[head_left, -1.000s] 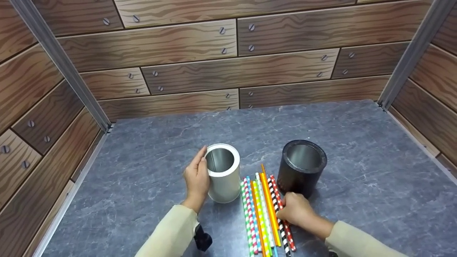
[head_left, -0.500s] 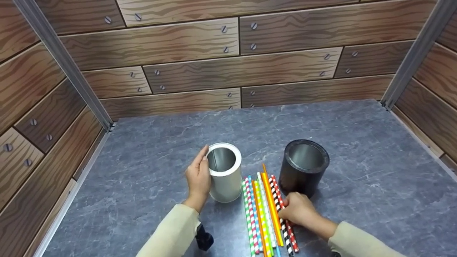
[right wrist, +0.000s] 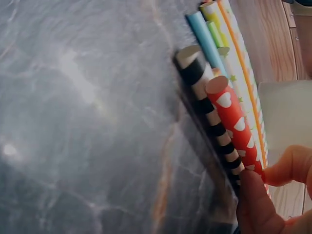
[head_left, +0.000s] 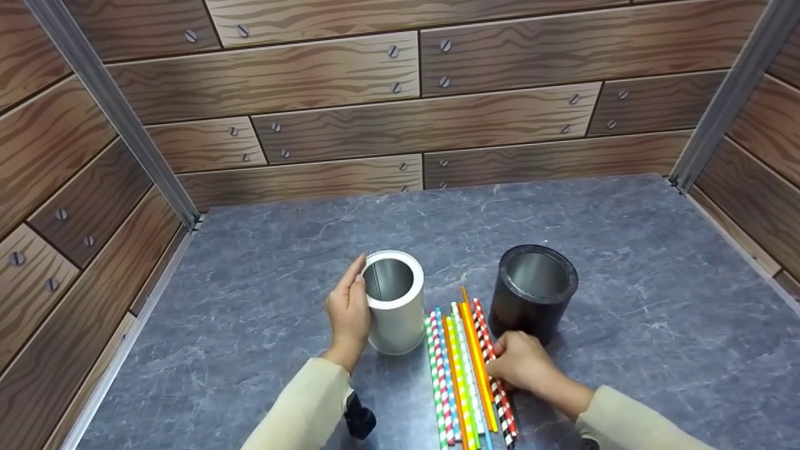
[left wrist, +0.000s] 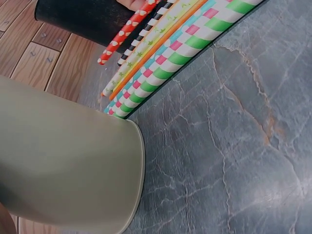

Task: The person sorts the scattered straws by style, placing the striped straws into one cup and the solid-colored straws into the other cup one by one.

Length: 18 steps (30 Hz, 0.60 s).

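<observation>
Red with white hearts, the straw (right wrist: 236, 119) sits in my right grip (head_left: 524, 361), narrow, thumb and finger pinching it partway along. Seen from my head, its upper end points to about eleven o'clock from that grip and its lower end to about six. A black-and-white striped straw (right wrist: 214, 119) runs just beside it and passes behind my thumb, so I cannot tell whether I touch that one too.

At nine o'clock from the same grip lie the other straws, side by side on the marbled grey table (head_left: 250, 312): a plain orange straw (head_left: 476, 356) near me, a green-and-white striped straw (left wrist: 178, 61) at the far edge of the row. The black can (head_left: 531, 312) stands upright at twelve o'clock, close to my knuckles, its mouth facing up.

My left grip (head_left: 348, 310) is wide, fingers lying fairly straight against the side of the upright white can (head_left: 398, 331), which stands at its three o'clock. From my right grip, that can is at ten o'clock, beyond the row.
</observation>
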### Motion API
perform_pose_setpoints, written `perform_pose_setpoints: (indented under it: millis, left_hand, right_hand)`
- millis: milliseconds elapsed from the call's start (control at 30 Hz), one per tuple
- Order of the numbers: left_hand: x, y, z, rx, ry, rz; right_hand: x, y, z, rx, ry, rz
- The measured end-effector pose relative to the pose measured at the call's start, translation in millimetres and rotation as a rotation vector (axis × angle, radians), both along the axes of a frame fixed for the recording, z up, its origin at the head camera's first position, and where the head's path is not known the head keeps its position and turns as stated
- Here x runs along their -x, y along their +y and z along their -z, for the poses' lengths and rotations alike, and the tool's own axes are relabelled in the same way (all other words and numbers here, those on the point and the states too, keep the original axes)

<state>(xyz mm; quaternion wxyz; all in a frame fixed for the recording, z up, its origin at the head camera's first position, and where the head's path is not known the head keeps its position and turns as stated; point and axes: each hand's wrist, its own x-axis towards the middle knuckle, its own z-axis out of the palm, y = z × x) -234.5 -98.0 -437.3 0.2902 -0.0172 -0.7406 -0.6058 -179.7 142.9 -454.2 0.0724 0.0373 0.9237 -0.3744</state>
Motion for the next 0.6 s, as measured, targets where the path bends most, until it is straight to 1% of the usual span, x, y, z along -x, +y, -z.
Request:
perform_pose_setpoints:
  millis: [100, 267, 367, 467, 600]
  left_hand:
    - [-0.6, -0.3, -0.1, 0.010, -0.015, 0.006]
    - [-0.5, -0.5, 1.8, 0.036, -0.033, 0.001]
    - [0.8, -0.6, 2.9, 0.033, -0.019, -0.008]
    - [1.7, -1.0, 3.6, 0.026, -0.010, -0.009]
    - [1.3, -1.1, 3.3, 0.018, -0.010, -0.008]
  right_hand:
    - [0.8, -1, -2.5, 0.044, 0.004, 0.013]
    - [1.9, -4, -7.0, 0.159, -0.030, 0.047]
    - [2.4, -5, -12.2, 0.209, -0.049, 0.057]
    - [2.6, -7, -19.4, 0.237, -0.049, 0.053]
    - [2.7, -9, -29.6, 0.324, -0.059, 0.039]
